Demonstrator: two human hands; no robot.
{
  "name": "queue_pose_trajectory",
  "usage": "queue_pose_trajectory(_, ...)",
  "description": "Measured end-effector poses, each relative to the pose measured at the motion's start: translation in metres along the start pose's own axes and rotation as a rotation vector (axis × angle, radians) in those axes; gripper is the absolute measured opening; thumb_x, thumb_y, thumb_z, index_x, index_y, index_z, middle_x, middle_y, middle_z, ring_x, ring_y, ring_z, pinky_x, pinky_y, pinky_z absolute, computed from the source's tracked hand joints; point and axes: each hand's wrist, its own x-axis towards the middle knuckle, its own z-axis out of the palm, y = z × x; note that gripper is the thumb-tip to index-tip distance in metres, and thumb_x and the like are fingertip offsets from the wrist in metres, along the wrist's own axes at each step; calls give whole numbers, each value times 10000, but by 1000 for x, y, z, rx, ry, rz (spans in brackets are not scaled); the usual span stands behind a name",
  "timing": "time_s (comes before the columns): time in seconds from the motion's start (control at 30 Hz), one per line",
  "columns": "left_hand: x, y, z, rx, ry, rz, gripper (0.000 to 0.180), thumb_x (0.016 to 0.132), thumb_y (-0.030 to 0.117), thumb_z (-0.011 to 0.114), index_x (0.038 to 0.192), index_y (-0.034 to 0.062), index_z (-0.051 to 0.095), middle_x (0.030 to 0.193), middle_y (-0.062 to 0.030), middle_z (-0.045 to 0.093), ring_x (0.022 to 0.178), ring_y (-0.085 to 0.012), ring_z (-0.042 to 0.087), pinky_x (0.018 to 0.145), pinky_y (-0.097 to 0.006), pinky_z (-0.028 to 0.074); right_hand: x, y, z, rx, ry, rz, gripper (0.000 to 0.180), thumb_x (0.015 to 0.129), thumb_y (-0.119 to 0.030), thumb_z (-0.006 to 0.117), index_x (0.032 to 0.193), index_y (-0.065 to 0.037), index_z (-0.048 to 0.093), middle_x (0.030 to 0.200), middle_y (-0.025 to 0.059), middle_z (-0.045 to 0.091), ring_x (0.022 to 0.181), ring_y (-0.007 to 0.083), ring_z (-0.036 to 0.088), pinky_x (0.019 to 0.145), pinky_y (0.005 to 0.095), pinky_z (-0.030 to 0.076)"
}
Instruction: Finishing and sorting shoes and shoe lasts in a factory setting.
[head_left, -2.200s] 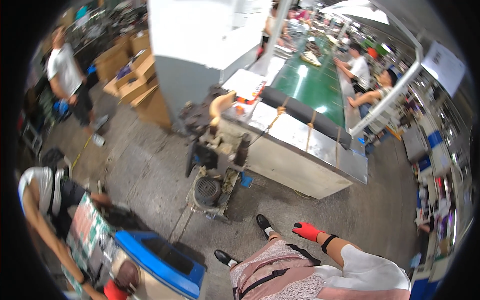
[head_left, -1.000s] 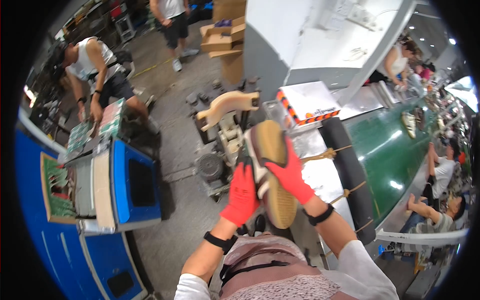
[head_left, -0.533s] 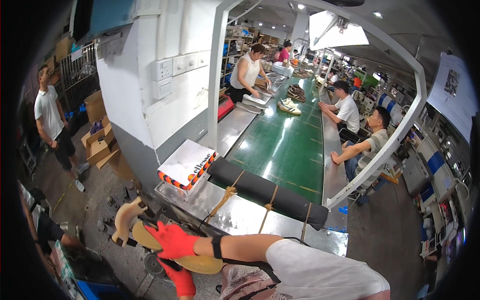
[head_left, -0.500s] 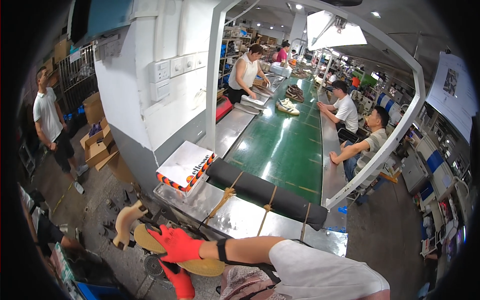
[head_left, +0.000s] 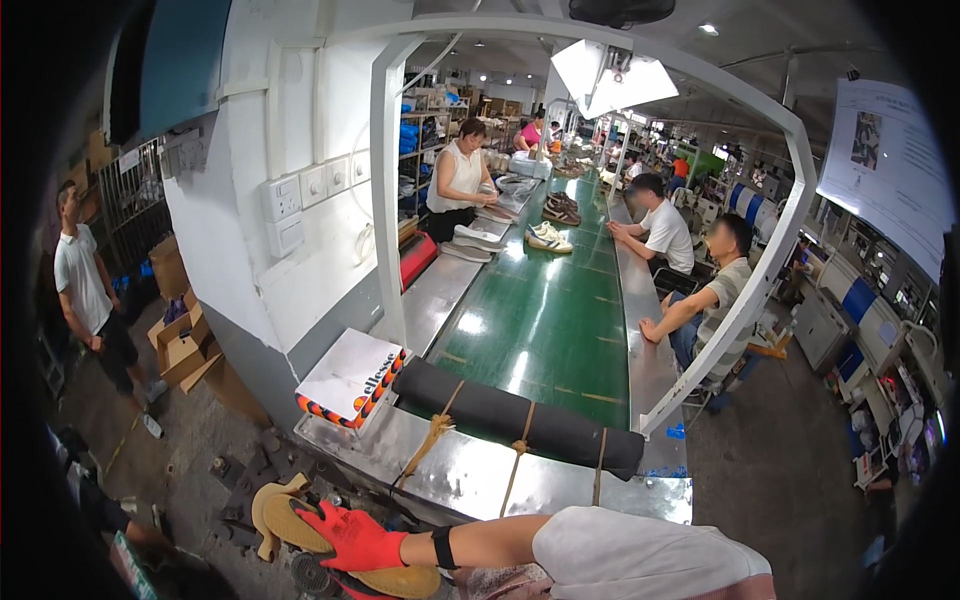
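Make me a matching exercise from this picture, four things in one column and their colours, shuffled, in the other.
Things:
1. glove on the right hand
2. conveyor belt
3. padded roll at the belt's near end
4. shoe sole under the gloved hand

Colours:
A. green
B. tan
C. red
D. black

Pairs: 1-C, 2-A, 3-D, 4-B

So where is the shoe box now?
In the head view, the shoe box sits left of centre on the steel table, beside the black roller's left end.
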Motion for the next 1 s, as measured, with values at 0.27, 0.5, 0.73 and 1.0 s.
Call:
queue_pose_trajectory(0.27, -7, -4, 8, 43, -58, -15, 648, 956, 402, 593, 1476, 69, 395, 1495, -92, 437, 1354, -264, 430, 1091, -446, 396, -13, -4, -5, -12, 72, -4, 1004, 832, -420, 701, 1588, -124, 111, 1277, 254, 395, 1131, 415, 508, 883, 460, 464)
queue_pose_trajectory(0.5, -12, -15, 8, 59, -110, -14, 607, 1001, 407, 534, 1485, 74, 382, 1495, -89, 431, 1361, -248, 419, 1086, -437, 406, -28, -7, -12, 51, 125, 13, 998, 823, -422, 712, 1587, -152, 129, 1397, 281, 363, 1229, 444, 481, 965, 476, 452)
queue_pose_trajectory(0.73, -34, -50, -11, 137, -217, 53, 568, 1047, 411, 476, 1495, 79, 370, 1495, -86, 425, 1368, -233, 408, 1081, -427, 417, -113, -18, -12, 213, 222, 221, 957, 820, -441, 744, 1558, -104, 236, 1465, 256, 397, 1289, 407, 502, 1030, 447, 458)
queue_pose_trajectory(1.0, -87, 26, -102, 33, -214, -372, 553, 854, 24, 672, 1379, 47, 502, 1231, -133, 623, 1090, -235, 624, 917, -366, 537, -92, 49, 51, 1726, -54, 809, 740, 1008, -568, 459, 1552, -96, 290, 1478, 77, 445, 1322, 180, 466, 1089, 320, 386)
